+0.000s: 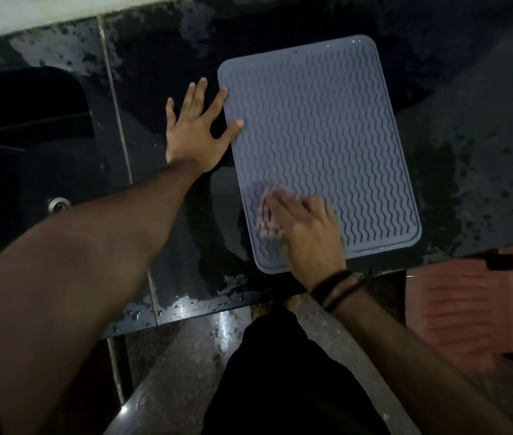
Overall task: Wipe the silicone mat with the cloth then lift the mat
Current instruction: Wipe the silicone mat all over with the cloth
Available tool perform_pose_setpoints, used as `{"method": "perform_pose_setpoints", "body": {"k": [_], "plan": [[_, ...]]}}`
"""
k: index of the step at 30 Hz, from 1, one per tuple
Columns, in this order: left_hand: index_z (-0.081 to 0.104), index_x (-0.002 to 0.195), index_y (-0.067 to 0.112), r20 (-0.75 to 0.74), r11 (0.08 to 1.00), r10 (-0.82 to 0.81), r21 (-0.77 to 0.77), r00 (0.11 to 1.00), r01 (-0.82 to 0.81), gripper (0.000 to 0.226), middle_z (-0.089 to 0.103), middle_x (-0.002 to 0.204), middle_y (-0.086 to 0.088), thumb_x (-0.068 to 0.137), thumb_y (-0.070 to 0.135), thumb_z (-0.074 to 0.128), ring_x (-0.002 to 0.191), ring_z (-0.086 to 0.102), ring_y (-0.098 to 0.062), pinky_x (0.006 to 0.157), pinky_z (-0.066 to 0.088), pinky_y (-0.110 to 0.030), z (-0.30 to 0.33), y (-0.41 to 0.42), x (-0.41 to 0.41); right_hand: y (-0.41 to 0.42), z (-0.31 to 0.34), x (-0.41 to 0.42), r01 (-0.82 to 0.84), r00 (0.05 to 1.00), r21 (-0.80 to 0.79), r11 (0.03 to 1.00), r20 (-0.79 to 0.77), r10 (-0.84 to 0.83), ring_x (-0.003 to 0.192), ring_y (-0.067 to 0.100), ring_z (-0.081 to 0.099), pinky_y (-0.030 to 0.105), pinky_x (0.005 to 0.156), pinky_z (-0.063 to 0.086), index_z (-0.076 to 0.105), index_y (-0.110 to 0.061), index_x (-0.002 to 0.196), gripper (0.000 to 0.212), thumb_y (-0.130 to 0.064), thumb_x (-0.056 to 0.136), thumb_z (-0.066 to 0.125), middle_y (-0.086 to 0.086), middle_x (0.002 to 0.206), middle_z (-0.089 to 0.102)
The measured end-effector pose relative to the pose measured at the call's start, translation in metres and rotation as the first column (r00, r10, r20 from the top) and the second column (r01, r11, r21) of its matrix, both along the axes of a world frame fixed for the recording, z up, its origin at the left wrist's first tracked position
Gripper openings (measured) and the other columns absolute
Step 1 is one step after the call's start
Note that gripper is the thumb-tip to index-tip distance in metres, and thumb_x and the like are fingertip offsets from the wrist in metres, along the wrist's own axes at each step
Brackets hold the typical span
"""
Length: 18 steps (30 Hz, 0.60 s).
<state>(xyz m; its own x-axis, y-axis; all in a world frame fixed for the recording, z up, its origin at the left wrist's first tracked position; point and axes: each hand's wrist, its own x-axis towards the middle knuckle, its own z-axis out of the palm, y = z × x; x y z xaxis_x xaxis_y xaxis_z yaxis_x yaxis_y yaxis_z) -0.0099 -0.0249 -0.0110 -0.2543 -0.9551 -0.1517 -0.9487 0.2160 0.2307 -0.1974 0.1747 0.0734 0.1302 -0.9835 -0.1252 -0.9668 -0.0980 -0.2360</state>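
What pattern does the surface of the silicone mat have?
Rows of raised wavy ridges on a grey-blue silicone mat, seen best in the head view.

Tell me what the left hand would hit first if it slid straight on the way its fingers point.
Mostly bare wet countertop. The left hand lies flat with its fingers aimed up-frame, toward the wall side. Only its thumb and forefinger touch the left edge of the silicone mat. Nothing else shows in that line, though the far end is dim.

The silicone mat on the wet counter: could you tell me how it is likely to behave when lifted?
The silicone mat looks thin and flat, so it will probably droop. The counter is wet, so it may cling and feel slippery. The left hand steadying its edge suggests it slides.
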Motion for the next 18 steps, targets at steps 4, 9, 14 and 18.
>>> {"method": "perform_pose_setpoints", "body": {"k": [4,9,14,18], "plan": [[0.015,0.162,0.041,0.007,1.0,-0.013,-0.004,1.0,0.013,0.079,0.002,0.173,-0.001,0.095,0.081,0.025,0.159,-0.002,-0.018,0.126,-0.005,-0.055,0.001,0.001,-0.001,-0.057,-0.007,0.02,0.031,0.997,-0.014,0.999,-0.076,-0.032,0.111,0.03,0.044,0.041,0.09,0.036,0.044,-0.016,0.14,0.06,-0.017,0.08,0.051,0.004,0.144,0.044],[0.016,0.162,0.042,0.005,1.0,0.004,-0.005,1.0,-0.004,0.077,0.003,0.173,0.0,0.095,0.08,0.025,0.159,-0.002,-0.017,0.126,-0.006,-0.054,0.0,0.001,-0.002,-0.045,-0.031,0.037,-0.035,0.98,0.078,0.996,-0.191,0.049,0.12,0.037,0.04,0.049,0.1,0.034,0.036,-0.011,0.143,0.062,-0.012,0.082,0.039,0.011,0.15,0.035],[0.015,0.162,0.042,-0.002,1.0,-0.001,0.0,1.0,0.001,0.077,0.001,0.173,0.001,0.095,0.08,0.024,0.159,-0.004,-0.017,0.126,-0.006,-0.055,0.002,0.001,0.0,0.039,-0.031,0.024,-0.013,0.99,0.088,0.996,-0.139,0.026,0.104,0.029,0.033,0.047,0.097,0.038,0.038,-0.016,0.144,0.067,-0.012,0.078,0.038,0.004,0.149,0.039],[0.014,0.162,0.042,0.008,1.0,-0.006,0.004,1.0,0.006,0.078,0.0,0.173,0.001,0.095,0.08,0.023,0.159,-0.004,-0.017,0.126,-0.006,-0.055,0.004,0.001,-0.002,0.078,-0.02,0.019,-0.025,0.989,0.149,0.988,-0.139,0.046,0.102,0.029,0.037,0.044,0.093,0.038,0.038,-0.017,0.144,0.071,-0.003,0.075,0.04,0.002,0.149,0.039]]}}
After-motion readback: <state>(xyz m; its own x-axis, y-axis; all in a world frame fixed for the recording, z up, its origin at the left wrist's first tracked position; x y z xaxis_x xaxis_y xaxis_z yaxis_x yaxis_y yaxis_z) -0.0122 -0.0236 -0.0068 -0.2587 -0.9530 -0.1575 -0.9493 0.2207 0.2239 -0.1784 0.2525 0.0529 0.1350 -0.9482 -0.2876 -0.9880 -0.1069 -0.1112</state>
